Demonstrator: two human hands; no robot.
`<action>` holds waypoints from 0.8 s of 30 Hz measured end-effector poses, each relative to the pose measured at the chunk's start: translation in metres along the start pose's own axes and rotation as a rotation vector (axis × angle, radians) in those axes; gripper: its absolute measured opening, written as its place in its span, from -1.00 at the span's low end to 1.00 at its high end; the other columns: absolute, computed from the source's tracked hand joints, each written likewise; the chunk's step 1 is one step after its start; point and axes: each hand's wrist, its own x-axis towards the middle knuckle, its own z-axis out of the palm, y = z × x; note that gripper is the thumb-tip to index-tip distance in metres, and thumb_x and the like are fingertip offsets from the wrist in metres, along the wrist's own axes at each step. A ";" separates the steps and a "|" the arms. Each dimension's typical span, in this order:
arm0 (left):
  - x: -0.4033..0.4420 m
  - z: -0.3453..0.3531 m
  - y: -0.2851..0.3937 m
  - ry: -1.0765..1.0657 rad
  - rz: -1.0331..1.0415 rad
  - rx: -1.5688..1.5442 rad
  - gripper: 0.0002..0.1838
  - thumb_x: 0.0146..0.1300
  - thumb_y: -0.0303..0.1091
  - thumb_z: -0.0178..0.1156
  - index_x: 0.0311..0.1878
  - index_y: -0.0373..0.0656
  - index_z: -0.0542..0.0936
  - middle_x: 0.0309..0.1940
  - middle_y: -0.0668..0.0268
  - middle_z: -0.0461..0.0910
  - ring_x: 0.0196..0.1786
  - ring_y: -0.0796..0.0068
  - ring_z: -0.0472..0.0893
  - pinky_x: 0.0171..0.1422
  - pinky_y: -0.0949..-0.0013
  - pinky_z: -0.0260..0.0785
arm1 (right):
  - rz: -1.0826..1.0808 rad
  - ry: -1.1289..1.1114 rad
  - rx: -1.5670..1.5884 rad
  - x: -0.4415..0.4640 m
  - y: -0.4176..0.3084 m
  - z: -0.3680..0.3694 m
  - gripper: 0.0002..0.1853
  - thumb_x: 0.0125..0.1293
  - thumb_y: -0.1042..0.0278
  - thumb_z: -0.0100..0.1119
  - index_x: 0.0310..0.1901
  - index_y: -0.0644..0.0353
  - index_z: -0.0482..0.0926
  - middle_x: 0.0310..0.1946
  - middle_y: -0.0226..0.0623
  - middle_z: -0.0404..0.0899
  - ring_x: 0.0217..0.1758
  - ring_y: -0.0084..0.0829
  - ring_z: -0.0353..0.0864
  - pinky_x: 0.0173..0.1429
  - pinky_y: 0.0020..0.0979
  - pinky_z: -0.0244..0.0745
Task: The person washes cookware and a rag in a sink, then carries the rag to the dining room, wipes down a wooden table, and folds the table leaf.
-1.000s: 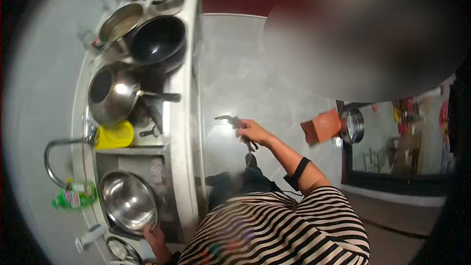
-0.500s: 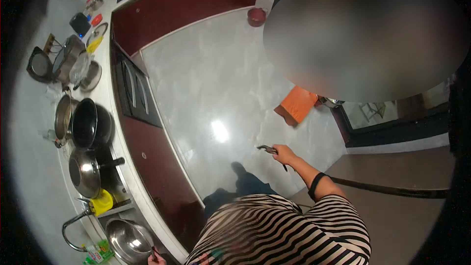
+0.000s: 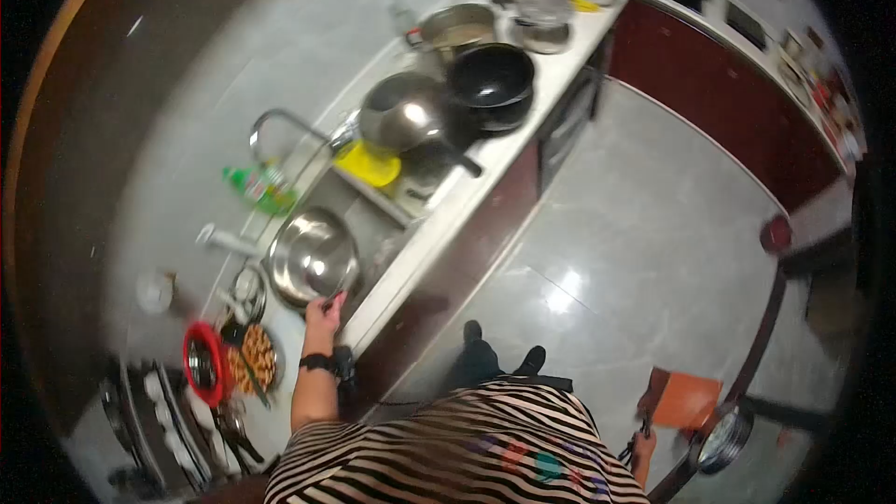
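My left hand (image 3: pixel 325 310) is closed at the near rim of a round steel basin (image 3: pixel 313 257), which sits over the sink. A thin dark piece shows at the fingers; I cannot tell whether it belongs to the basin. Low at the right, my right hand (image 3: pixel 644 450) is closed around a dark tool (image 3: pixel 635 443) with a plier-like shape, held beside my body above the floor. Past that hand, an orange-brown box-like object (image 3: pixel 686 399) stands on the floor, with a round metal pan (image 3: pixel 725 439) near it.
A curved faucet (image 3: pixel 280 117), green bottle (image 3: pixel 259 189) and yellow container (image 3: pixel 369 165) stand around the sink. An upturned wok (image 3: pixel 403 114) and black pot (image 3: pixel 492 79) lie farther along the counter. Left of the basin are a red bowl (image 3: pixel 205 364) and brown food pieces (image 3: pixel 254 355).
My view has swung left toward the sink, bringing the left forearm and nearby counter into sight. My right hand, still holding the tool, now appears lower beside my body.
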 end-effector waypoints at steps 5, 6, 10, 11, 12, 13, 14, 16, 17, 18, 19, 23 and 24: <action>0.005 0.012 0.001 0.133 -0.019 -0.070 -0.59 0.14 -0.53 -0.15 0.03 -0.63 0.28 0.01 -0.19 0.40 0.03 -0.22 0.46 0.06 0.21 0.53 | -0.034 0.031 -0.033 0.057 0.017 -0.027 -0.78 0.02 0.58 0.08 -0.25 0.21 0.39 -0.60 -0.36 0.35 -0.66 -0.50 0.34 -0.58 -0.42 0.32; 0.003 0.012 0.006 0.146 -0.018 -0.059 -0.59 0.14 -0.52 -0.15 0.04 -0.62 0.26 0.02 -0.19 0.39 0.04 -0.22 0.46 0.07 0.20 0.53 | -0.100 0.081 -0.094 0.086 0.036 -0.040 -0.80 0.03 0.59 0.04 -0.27 0.18 0.36 -0.64 -0.40 0.28 -0.71 -0.52 0.28 -0.63 -0.44 0.25; 0.058 -0.024 -0.005 0.084 -0.068 -0.110 -0.58 0.15 -0.56 -0.15 0.10 -0.53 0.20 0.10 -0.19 0.31 0.11 -0.23 0.40 0.14 -0.02 0.45 | -0.084 0.149 -0.231 0.073 -0.024 -0.037 -0.81 0.03 0.58 0.01 -0.28 0.17 0.33 -0.66 -0.43 0.23 -0.74 -0.53 0.22 -0.66 -0.44 0.19; 0.071 -0.027 -0.008 0.072 -0.083 -0.126 -0.58 0.15 -0.57 -0.14 0.10 -0.51 0.20 0.11 -0.19 0.30 0.12 -0.23 0.39 0.16 -0.07 0.43 | -0.072 0.158 -0.244 0.061 -0.045 -0.028 -0.81 0.03 0.58 0.01 -0.27 0.18 0.33 -0.66 -0.42 0.24 -0.74 -0.52 0.23 -0.65 -0.44 0.20; 0.083 -0.025 -0.013 0.066 -0.046 -0.129 -0.58 0.14 -0.58 -0.12 0.10 -0.48 0.21 0.09 -0.15 0.32 0.13 -0.20 0.39 0.16 -0.12 0.41 | -0.070 0.174 -0.260 0.051 -0.059 -0.023 -0.81 0.03 0.57 0.01 -0.27 0.18 0.33 -0.65 -0.42 0.25 -0.73 -0.52 0.23 -0.64 -0.43 0.20; 0.095 -0.024 -0.019 0.063 -0.009 -0.133 -0.58 0.13 -0.58 -0.09 0.10 -0.46 0.22 0.08 -0.11 0.34 0.13 -0.17 0.39 0.17 -0.16 0.39 | -0.069 0.183 -0.285 0.041 -0.075 -0.017 -0.80 0.03 0.57 0.01 -0.26 0.19 0.33 -0.65 -0.41 0.25 -0.73 -0.52 0.23 -0.64 -0.43 0.21; 0.108 -0.028 -0.021 0.009 -0.044 -0.154 -0.58 0.13 -0.57 -0.06 0.09 -0.45 0.23 0.06 -0.08 0.37 0.13 -0.12 0.40 0.15 -0.14 0.41 | -0.065 0.195 -0.305 0.032 -0.090 -0.008 -0.80 0.03 0.57 0.01 -0.26 0.19 0.33 -0.65 -0.41 0.26 -0.72 -0.52 0.24 -0.63 -0.42 0.21; 0.139 -0.034 -0.027 0.003 -0.120 -0.138 -0.58 0.13 -0.56 -0.01 0.08 -0.43 0.26 0.04 -0.04 0.40 0.12 -0.03 0.43 0.12 -0.11 0.44 | -0.066 0.213 -0.337 0.013 -0.114 0.005 -0.80 0.03 0.56 0.02 -0.25 0.20 0.34 -0.64 -0.40 0.27 -0.71 -0.51 0.24 -0.61 -0.41 0.23; 0.157 -0.033 -0.028 0.051 -0.162 -0.100 -0.59 0.12 -0.55 0.01 0.08 -0.41 0.27 0.03 -0.02 0.41 0.11 0.00 0.44 0.12 -0.09 0.44 | -0.070 0.225 -0.349 0.004 -0.125 0.010 -0.79 0.03 0.56 0.02 -0.25 0.21 0.34 -0.63 -0.40 0.27 -0.70 -0.51 0.25 -0.61 -0.41 0.23; 0.175 -0.039 -0.032 0.101 -0.206 -0.062 -0.59 0.12 -0.54 0.04 0.07 -0.39 0.29 0.02 0.00 0.42 0.10 0.04 0.45 0.11 -0.07 0.44 | -0.067 0.232 -0.364 -0.004 -0.134 0.015 -0.79 0.03 0.56 0.02 -0.24 0.22 0.34 -0.63 -0.39 0.28 -0.69 -0.51 0.25 -0.60 -0.40 0.24; 0.189 -0.046 -0.039 0.107 -0.192 -0.043 -0.59 0.12 -0.53 0.05 0.07 -0.38 0.29 0.02 0.01 0.43 0.10 0.06 0.46 0.12 -0.06 0.44 | -0.063 0.242 -0.379 -0.011 -0.140 0.021 -0.79 0.03 0.55 0.02 -0.24 0.22 0.34 -0.62 -0.39 0.28 -0.69 -0.51 0.26 -0.59 -0.39 0.24; 0.226 -0.041 -0.050 0.238 -0.283 0.082 -0.62 0.13 -0.50 0.10 0.04 -0.28 0.35 0.01 0.08 0.45 0.07 0.13 0.47 0.13 0.00 0.43 | -0.023 0.294 -0.401 -0.045 -0.150 0.032 -0.77 0.03 0.54 0.02 -0.22 0.24 0.34 -0.60 -0.37 0.31 -0.66 -0.50 0.27 -0.56 -0.37 0.26; 0.214 -0.027 -0.045 0.253 -0.289 0.113 -0.64 0.13 -0.50 0.10 0.03 -0.27 0.36 0.01 0.09 0.45 0.07 0.14 0.47 0.13 0.02 0.43 | -0.012 0.309 -0.407 -0.054 -0.149 0.033 -0.77 0.03 0.54 0.02 -0.21 0.25 0.35 -0.60 -0.37 0.31 -0.65 -0.49 0.27 -0.56 -0.37 0.27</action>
